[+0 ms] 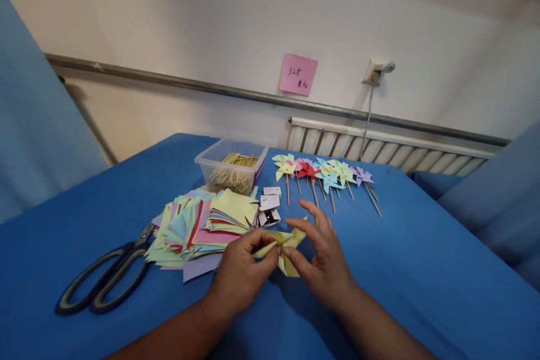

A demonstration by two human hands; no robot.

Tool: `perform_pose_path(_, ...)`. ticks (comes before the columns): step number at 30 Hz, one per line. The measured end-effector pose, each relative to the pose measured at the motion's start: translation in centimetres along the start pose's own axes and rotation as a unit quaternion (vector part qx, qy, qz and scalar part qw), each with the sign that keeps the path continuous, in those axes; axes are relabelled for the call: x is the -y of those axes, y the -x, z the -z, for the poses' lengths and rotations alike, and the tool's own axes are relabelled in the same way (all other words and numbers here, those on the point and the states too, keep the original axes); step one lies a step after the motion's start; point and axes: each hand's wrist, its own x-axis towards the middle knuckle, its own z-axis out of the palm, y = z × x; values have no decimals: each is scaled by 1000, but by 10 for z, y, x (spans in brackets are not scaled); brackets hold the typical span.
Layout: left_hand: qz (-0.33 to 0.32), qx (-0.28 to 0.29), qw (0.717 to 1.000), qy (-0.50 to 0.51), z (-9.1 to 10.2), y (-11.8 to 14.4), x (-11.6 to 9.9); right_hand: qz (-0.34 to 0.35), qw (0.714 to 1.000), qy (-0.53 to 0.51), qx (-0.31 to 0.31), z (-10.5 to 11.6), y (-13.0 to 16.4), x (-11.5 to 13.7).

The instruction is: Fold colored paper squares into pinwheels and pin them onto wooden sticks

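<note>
A yellow paper pinwheel (291, 263), with its blades partly folded in, is held above the blue table between both hands. My left hand (244, 267) pinches its left side and middle between thumb and fingers. With the thumb at the centre and the index finger by an upper flap, my right hand (323, 256) grips it from the right, its other fingers raised. Just beyond the hands are small white boxes (270, 202), the nearest one open with dark small items inside. Close to my left hand lies a pile of cut coloured paper sheets (198, 225).
Scissors (122, 264) with dark handles lie left of the paper, their blades partly under it. A clear plastic box (206, 166) of wooden sticks stands behind. Several finished pinwheels (310, 170) on sticks lie at the back right of the blue-covered table (413, 270). A radiator (337, 143) lines the wall.
</note>
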Motion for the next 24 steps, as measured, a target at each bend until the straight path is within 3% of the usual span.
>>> perform_pose_path(8, 20, 27, 999, -43, 2, 2, -2, 71, 996, 7, 53, 5, -4, -4)
perform_pose_path(24, 41, 18, 998, -54, 3, 0, -6, 14, 998, 11, 63, -5, 0, 1)
